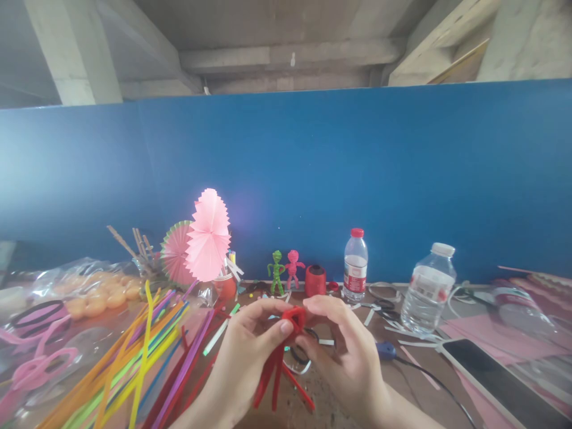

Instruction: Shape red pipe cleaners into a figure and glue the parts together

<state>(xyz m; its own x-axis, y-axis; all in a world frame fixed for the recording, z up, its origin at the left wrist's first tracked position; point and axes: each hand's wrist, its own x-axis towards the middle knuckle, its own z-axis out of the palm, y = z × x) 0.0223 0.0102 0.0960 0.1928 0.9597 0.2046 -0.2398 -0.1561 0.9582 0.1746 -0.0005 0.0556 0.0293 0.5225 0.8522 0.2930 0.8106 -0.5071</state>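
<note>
Near the bottom centre, my left hand point(252, 342) pinches a red pipe-cleaner piece point(294, 319) between thumb and fingers. The piece has a small wound loop at its top, and several red strands hang below it. My right hand point(346, 345) is at the loop's right side, its fingers curled and thumb and fingertips against the loop. Behind my hands, a green pipe-cleaner figure point(277, 272) and a pink one point(293, 269) stand side by side, with a red cylindrical object point(315, 281) to their right.
Loose coloured pipe cleaners point(147, 351) spread over the left. Pink paper fans point(209, 238) rise behind them. A red-capped bottle point(356, 268), a white-capped bottle point(428, 289) and a phone point(500, 381) are on the right. Paper strips and a cable point(429, 372) lie about.
</note>
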